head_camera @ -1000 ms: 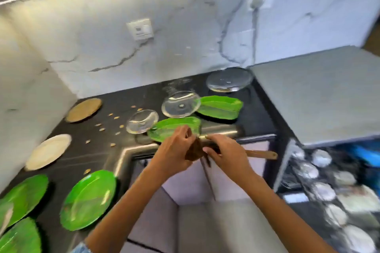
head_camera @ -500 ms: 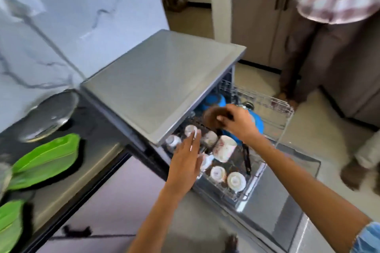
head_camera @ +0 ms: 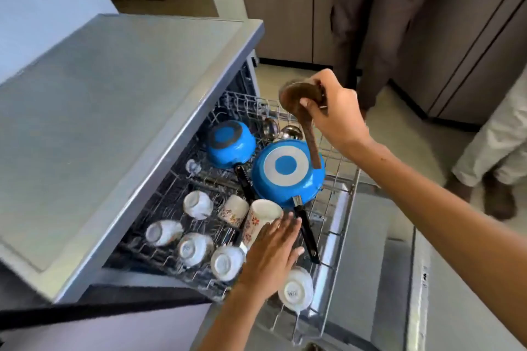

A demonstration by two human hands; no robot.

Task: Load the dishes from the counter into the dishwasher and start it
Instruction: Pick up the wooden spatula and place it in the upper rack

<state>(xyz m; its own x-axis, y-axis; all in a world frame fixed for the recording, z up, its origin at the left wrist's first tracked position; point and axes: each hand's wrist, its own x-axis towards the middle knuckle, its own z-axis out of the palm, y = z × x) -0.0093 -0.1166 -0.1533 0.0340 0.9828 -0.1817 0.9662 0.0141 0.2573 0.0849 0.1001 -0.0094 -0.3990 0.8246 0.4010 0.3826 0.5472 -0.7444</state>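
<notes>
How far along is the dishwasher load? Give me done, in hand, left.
Done: the pulled-out rack already holds two blue pans, upturned cups and steel ladles. In hand: the right hand grips a wooden ladle over the rack, not yet placed; the left hand lies flat by a floral cup. Left: place the ladle, close the door, start. The counter is out of view.

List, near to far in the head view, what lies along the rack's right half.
Upturned white cup → left hand → floral mug → large blue pan → steel ladles → wooden ladle in right hand.
</notes>
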